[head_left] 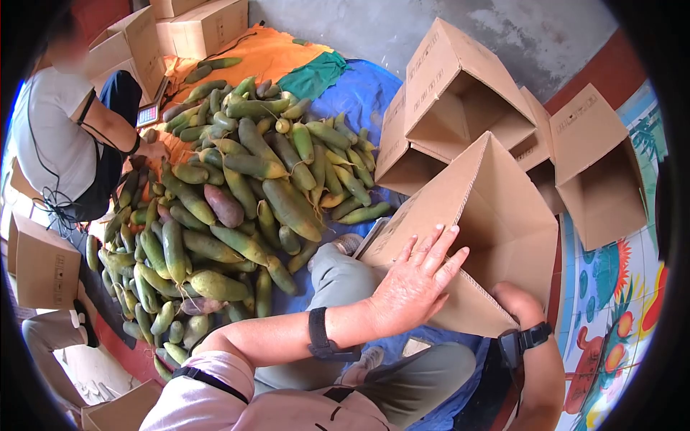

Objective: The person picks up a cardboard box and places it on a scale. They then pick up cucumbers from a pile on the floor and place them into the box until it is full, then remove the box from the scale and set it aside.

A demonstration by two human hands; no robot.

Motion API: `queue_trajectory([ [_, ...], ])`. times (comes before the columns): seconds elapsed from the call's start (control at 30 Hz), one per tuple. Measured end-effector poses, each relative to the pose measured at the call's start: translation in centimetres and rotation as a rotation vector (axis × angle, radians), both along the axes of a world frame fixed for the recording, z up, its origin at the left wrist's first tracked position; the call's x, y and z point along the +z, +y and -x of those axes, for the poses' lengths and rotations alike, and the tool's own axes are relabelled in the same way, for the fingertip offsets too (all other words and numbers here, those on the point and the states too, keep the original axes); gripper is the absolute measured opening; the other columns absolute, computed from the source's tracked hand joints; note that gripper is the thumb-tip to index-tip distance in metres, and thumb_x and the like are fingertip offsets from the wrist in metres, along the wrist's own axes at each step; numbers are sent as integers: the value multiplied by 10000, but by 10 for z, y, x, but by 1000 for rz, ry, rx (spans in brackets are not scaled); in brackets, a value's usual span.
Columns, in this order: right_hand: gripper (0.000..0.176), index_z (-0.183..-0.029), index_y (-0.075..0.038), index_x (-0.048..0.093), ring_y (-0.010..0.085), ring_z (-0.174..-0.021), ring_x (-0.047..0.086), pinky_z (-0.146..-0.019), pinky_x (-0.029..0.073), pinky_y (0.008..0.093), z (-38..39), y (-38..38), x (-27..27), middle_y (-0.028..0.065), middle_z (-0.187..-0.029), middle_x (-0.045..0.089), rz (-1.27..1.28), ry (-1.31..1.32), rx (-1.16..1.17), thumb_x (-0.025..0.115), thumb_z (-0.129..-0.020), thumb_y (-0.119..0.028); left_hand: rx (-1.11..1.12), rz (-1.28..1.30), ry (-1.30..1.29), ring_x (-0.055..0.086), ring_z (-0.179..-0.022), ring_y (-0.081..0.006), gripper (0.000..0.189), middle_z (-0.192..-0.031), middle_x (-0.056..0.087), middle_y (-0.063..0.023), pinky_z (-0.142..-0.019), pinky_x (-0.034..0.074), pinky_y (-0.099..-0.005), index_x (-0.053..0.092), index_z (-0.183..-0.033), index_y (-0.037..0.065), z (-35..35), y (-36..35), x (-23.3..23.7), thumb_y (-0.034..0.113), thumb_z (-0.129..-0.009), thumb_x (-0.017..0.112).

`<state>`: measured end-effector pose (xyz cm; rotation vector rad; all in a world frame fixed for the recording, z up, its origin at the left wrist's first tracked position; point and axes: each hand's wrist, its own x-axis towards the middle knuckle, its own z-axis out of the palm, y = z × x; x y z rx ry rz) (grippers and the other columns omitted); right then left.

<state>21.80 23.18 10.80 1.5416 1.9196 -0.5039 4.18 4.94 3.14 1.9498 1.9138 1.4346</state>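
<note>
Across the floor on the left lies a broad pile of green vegetables (230, 187), spread over a blue tarp (366, 90) and an orange cloth (266, 54), with another person (57, 136) crouched at its far side, one hand (154, 151) resting at the edge of the heap; to the right of the pile, well apart from the wearer, stand empty cartons (460, 93), mouths open and tipped at different angles; nearer, directly over the wearer's knees, the cardboard box (496, 208) sits tilted on an edge, one corner pointing up and its open mouth turned to the right and away, so it lies straight ahead of both arms and between them; the left hand (417, 284) lies flat on its near outer panel, fingers spread and pointing up the slope toward the raised corner; the right hand (512, 300) meets the box at its lower right edge, fingers hidden by the cardboard, so whether they grip cannot be told; both are touching, the left the more plainly placed; a dark wristband (323, 336) circles the left forearm.
</note>
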Motion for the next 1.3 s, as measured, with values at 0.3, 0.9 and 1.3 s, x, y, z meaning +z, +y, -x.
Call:
queue_trajectory([
  [0.3,168,-941,36,615,214,-605,610,-603,491,331,-33,-10,26,139,-693,608,-143,496,331,495,-875,-61,4,-33,30,351,-1287,-427,747,-1440,272,-242,-1017,335,-506,409,-1331,28,5,-3,-6,123,-668,740],
  [0.9,559,-1292,-10,471,370,-1184,439,-1029,339,458,-77,-103,-14,183,-1263,491,-940,605,479,638,-759,-24,356,77,-174,476,-1167,-386,534,-1267,491,-198,-989,413,-437,502,-1226,46,80,-70,-86,101,-724,676],
  [1.3,420,-1262,41,461,400,-1165,464,-1023,331,514,-104,-106,-24,215,-1293,490,-1175,614,631,533,-870,-91,579,1058,309,348,-1324,-307,514,-1340,469,-125,-1070,275,-546,539,-1255,121,157,-142,-280,276,-772,625],
])
